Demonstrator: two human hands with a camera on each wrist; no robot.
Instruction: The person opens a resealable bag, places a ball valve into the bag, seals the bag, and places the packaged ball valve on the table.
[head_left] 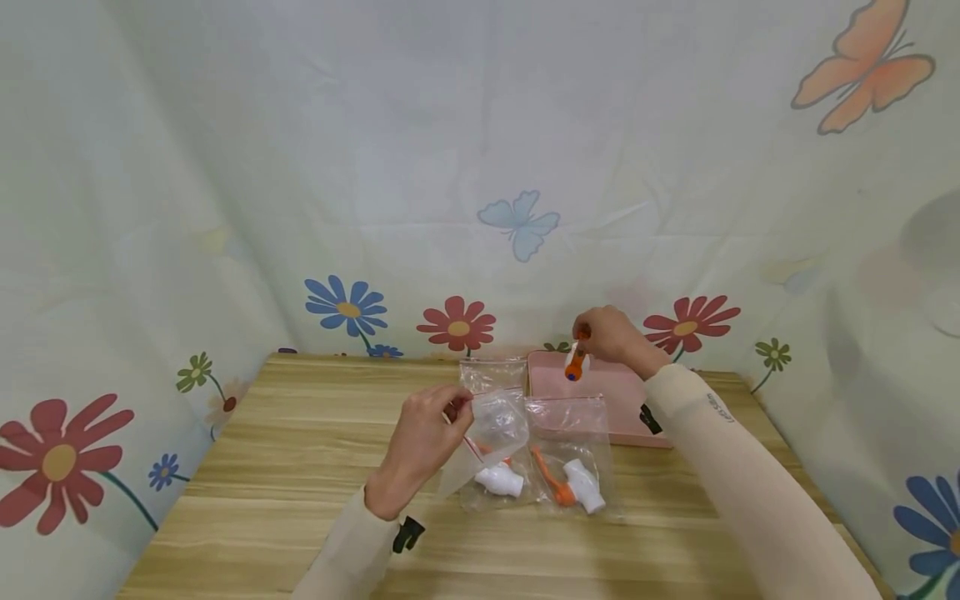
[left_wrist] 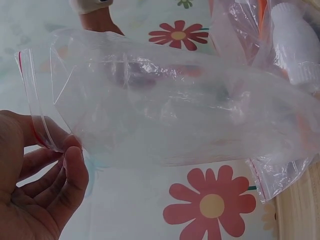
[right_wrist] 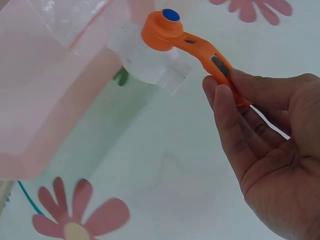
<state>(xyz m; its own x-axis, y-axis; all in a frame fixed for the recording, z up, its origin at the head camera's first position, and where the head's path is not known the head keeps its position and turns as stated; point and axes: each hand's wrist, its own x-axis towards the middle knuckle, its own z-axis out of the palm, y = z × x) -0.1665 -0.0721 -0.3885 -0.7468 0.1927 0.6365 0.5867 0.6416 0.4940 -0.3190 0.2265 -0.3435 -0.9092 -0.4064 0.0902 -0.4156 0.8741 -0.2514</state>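
My right hand (head_left: 611,335) pinches a white plastic ball valve (right_wrist: 150,62) by the end of its orange lever, which has a blue cap at the pivot. The valve hangs above the pink tray. Between thumb and fingers, my left hand (head_left: 426,433) holds a clear zip-lock bag (left_wrist: 150,110) near its red-lined mouth. I see no valve inside that bag, and it slants over the bags on the table. Under it lies a bagged valve (head_left: 498,479), partly covered. To its right, another valve (head_left: 583,485) with an orange lever lies in its own clear bag.
A shallow pink tray (head_left: 637,429) stands at the back right of the wooden table (head_left: 300,467); a bag overlaps its left front edge. Behind the table hangs a pale curtain (head_left: 405,167) printed with flowers and butterflies.
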